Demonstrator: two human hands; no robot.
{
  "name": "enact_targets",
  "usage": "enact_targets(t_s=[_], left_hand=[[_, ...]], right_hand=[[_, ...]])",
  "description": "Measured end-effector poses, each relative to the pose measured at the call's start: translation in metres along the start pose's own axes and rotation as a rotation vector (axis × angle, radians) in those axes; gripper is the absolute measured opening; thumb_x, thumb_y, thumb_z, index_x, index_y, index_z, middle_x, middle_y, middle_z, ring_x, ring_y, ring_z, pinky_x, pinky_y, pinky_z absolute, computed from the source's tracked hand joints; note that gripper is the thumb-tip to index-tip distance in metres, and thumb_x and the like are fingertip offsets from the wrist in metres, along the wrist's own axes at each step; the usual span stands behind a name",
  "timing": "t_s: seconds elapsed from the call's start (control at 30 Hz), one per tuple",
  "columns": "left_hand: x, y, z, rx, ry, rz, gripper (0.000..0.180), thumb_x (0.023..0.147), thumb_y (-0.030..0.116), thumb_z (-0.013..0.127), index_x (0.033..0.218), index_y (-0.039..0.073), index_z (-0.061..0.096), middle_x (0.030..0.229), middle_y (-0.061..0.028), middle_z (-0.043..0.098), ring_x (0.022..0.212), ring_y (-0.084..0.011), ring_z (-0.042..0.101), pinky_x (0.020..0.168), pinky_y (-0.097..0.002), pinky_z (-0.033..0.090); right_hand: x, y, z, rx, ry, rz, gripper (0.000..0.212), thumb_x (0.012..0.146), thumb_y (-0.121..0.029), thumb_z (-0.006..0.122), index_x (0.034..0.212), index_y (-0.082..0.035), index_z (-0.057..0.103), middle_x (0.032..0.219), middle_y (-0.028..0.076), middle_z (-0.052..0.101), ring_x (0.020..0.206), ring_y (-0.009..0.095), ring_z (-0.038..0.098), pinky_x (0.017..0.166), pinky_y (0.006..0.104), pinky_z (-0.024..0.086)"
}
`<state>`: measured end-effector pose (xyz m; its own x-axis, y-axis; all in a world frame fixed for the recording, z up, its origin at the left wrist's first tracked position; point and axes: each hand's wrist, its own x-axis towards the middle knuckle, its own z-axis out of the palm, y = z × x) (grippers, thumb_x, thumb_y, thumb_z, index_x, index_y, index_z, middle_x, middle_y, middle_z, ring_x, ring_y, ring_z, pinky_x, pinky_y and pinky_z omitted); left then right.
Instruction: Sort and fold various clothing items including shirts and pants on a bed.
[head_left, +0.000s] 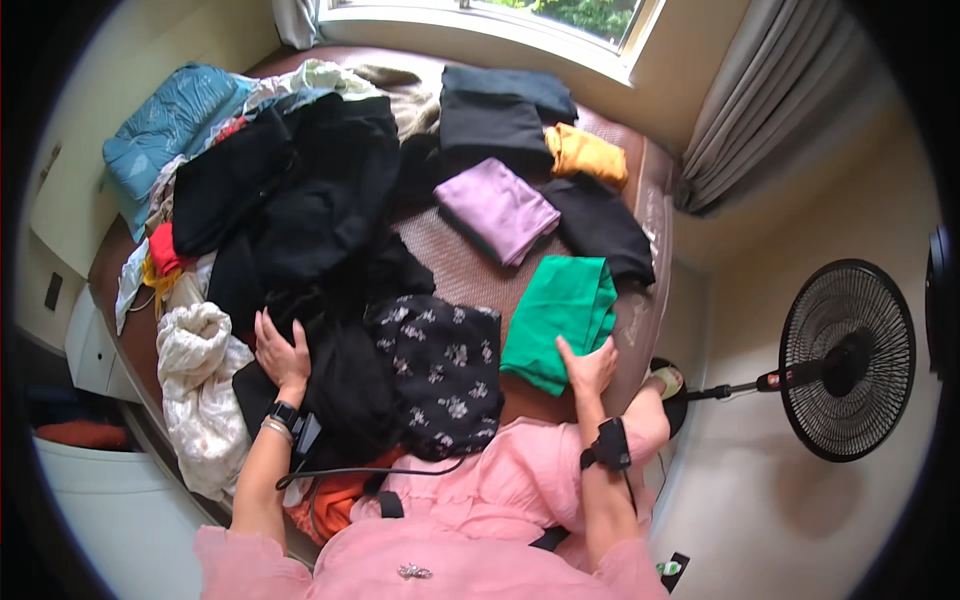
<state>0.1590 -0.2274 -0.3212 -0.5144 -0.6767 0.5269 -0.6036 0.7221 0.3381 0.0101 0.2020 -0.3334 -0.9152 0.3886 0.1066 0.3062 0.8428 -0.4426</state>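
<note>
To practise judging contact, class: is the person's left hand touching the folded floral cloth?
Apart. In the head view, plain black cloth shows in the gap between the left hand and the floral cloth.

The green cloth (560, 325) looks smooth and matt, the black clothes (310, 220) dull, the white garment (200, 400) crinkled with a satiny sheen, the mattress (462, 262) textured and faintly glossy.
</note>
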Motion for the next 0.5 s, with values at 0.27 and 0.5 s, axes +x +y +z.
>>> enact_targets(t_s=[0.27,0.5], left_hand=[[-0.005,-0.012,0.004,0.030,0.001,0.014,0.059,0.085,0.041,0.048,0.129,0.003,0.037,0.131,-0.0158,0.040,0.115,-0.0339,0.044,0.093,-0.0421,0.037],[0.000,-0.029,0.012,0.026,0.017,0.020,0.059,0.080,0.039,0.055,0.124,0.002,0.041,0.130,-0.0212,0.039,0.114,-0.0361,0.044,0.094,-0.0432,0.036]], right_hand=[[-0.031,-0.015,-0.005,0.138,-0.264,0.031,0.088,0.057,-0.050,0.076,0.115,0.003,0.036,0.104,0.028,0.056,0.098,0.041,0.055,0.082,0.0463,0.045],[-0.018,0.025,0.024,0.272,0.175,-0.024,0.072,0.070,-0.041,0.070,0.123,-0.003,0.039,0.110,0.022,0.055,0.100,0.038,0.055,0.083,0.0456,0.044]])
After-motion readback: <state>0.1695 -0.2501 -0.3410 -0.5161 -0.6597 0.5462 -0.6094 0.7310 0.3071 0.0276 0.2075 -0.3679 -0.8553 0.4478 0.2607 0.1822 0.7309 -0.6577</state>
